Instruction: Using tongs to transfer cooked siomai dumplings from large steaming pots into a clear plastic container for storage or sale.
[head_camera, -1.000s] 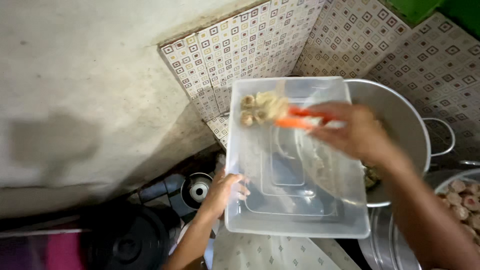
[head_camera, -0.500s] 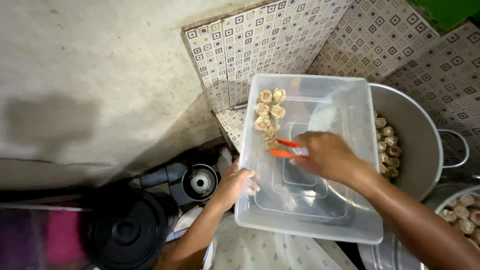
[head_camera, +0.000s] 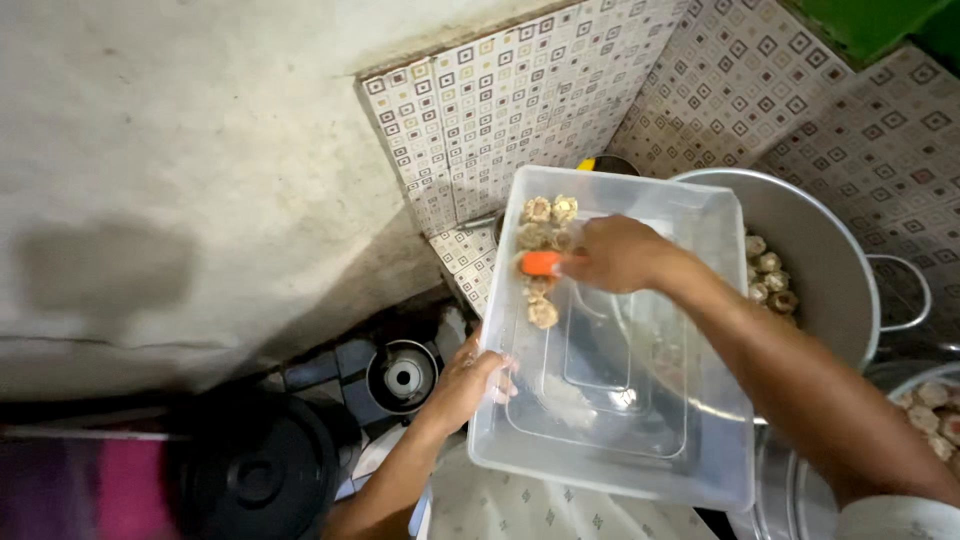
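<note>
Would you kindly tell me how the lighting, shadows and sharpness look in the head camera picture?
Head view: soft, even light on the clear plastic tub, with faint glare on its base; a dim blurred shadow lies on the grey plaster wall; the lower left corner around the round black lid is dark and smeared; the right hand with the orange tool is slightly blurred, the left hand sharper.

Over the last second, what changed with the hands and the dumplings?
The right hand drew its orange tool leftward, and the dumplings spread from a top-corner cluster down the clear tub's left side. The left hand still grips the tub's edge beside the metal pot.
</note>
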